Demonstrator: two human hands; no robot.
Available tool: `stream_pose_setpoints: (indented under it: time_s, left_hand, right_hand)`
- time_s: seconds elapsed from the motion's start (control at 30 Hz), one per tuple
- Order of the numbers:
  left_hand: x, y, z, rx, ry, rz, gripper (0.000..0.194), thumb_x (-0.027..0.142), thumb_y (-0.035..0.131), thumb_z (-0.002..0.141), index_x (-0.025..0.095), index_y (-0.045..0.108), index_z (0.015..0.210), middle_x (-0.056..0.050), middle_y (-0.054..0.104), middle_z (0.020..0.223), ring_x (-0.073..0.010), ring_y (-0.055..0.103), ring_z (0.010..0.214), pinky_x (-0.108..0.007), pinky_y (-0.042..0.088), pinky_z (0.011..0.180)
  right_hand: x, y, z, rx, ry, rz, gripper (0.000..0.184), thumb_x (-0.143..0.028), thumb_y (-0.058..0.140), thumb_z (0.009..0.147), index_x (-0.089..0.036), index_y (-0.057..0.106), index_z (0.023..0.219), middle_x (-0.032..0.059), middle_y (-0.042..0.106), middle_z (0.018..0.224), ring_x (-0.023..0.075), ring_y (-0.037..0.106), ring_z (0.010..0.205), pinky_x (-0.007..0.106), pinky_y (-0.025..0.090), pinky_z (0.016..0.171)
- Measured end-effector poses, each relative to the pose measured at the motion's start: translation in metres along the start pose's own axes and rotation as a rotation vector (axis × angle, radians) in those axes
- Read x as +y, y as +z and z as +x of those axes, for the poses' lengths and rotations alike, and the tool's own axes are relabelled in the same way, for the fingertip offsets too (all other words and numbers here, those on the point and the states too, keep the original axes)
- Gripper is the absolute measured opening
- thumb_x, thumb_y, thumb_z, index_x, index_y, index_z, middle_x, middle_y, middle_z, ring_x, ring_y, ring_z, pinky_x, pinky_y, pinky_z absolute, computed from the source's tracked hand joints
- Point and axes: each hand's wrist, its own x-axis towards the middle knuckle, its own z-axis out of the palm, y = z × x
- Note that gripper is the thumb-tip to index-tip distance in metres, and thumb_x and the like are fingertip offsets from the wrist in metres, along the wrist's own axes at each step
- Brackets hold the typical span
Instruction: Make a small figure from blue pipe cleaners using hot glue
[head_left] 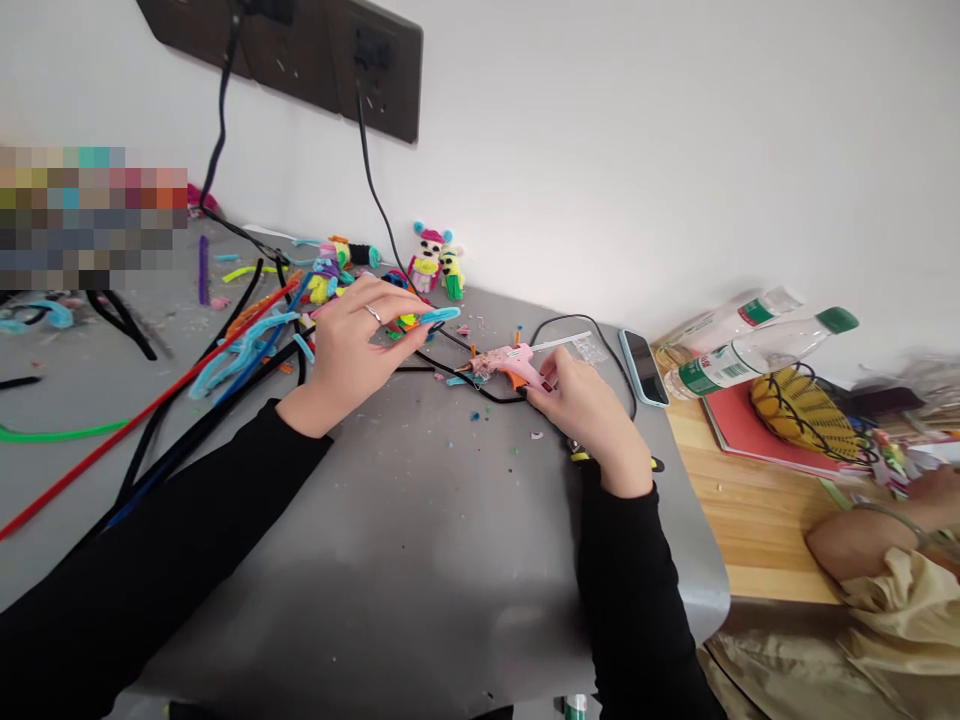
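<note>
Head view: the left hand point(349, 345) pinched a folded light-blue fuzzy stem point(441, 315) above the far middle of the grey table point(420, 560); rightward, the right hand point(592, 410) gripped a pink plastic glue gun point(516, 360), its nozzle best kept off fingers.

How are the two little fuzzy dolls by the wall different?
The bigger doll stands a bit taller than the smaller doll. The bigger doll has bright blue ears, while the smaller doll's ears are pale. The bigger doll has pink on top and down its sides; the smaller doll is mostly yellow, with green at the bottom. Both are upright, side by side, and have some yellow.
</note>
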Motion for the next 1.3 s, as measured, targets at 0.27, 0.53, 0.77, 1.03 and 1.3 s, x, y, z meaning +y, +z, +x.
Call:
stream_pose_setpoints:
  time_s: [0.27, 0.53, 0.77, 1.03, 1.3]
  left_hand:
    - [-0.001, 0.002, 0.000, 0.073, 0.076, 0.016, 0.007, 0.031, 0.070, 0.098, 0.032, 0.074, 0.091, -0.001, 0.080, 0.093, -0.0239, 0.073, 0.087, -0.048, 0.060, 0.087]
    - [0.000, 0.000, 0.001, 0.099, 0.046, 0.054, 0.010, 0.035, 0.067, 0.099, 0.033, 0.070, 0.089, 0.001, 0.079, 0.090, -0.0216, 0.072, 0.083, -0.045, 0.059, 0.082]
    - [-0.001, 0.002, 0.000, 0.153, 0.074, 0.075, 0.008, 0.029, 0.068, 0.098, 0.031, 0.071, 0.091, 0.002, 0.079, 0.090, -0.0200, 0.072, 0.083, -0.042, 0.059, 0.080]
    - [-0.006, 0.006, -0.003, -0.031, -0.059, -0.017, 0.010, 0.036, 0.069, 0.096, 0.031, 0.076, 0.091, -0.004, 0.080, 0.094, -0.0267, 0.072, 0.091, -0.046, 0.058, 0.084]
    - [-0.007, 0.009, -0.004, -0.084, -0.061, -0.024, 0.018, 0.041, 0.067, 0.096, 0.028, 0.076, 0.088, -0.006, 0.079, 0.094, -0.0262, 0.072, 0.090, -0.044, 0.058, 0.086]
  right_hand:
    - [-0.007, 0.000, 0.007, 0.041, 0.150, 0.120, 0.016, -0.021, 0.066, 0.079, -0.024, 0.052, 0.073, 0.0005, 0.063, 0.072, 0.0182, 0.053, 0.066, 0.030, 0.033, 0.060]
    - [-0.010, 0.005, 0.015, 0.192, 0.133, 0.325, 0.013, -0.027, 0.064, 0.074, -0.025, 0.051, 0.076, -0.0007, 0.064, 0.072, 0.0162, 0.051, 0.063, 0.029, 0.035, 0.062]
    - [-0.020, 0.025, 0.031, 0.331, 0.183, 0.381, 0.018, -0.025, 0.060, 0.077, -0.027, 0.042, 0.077, -0.0017, 0.061, 0.072, 0.0171, 0.052, 0.065, 0.029, 0.035, 0.063]
    - [-0.027, 0.040, 0.038, 0.328, 0.217, 0.220, 0.023, -0.024, 0.061, 0.083, -0.028, 0.038, 0.079, 0.0031, 0.065, 0.082, 0.0217, 0.056, 0.073, 0.032, 0.036, 0.066]
    - [-0.027, 0.052, 0.040, 0.256, 0.196, 0.049, 0.012, -0.021, 0.054, 0.089, -0.025, 0.043, 0.091, 0.0100, 0.065, 0.093, 0.0280, 0.059, 0.086, 0.034, 0.037, 0.068]
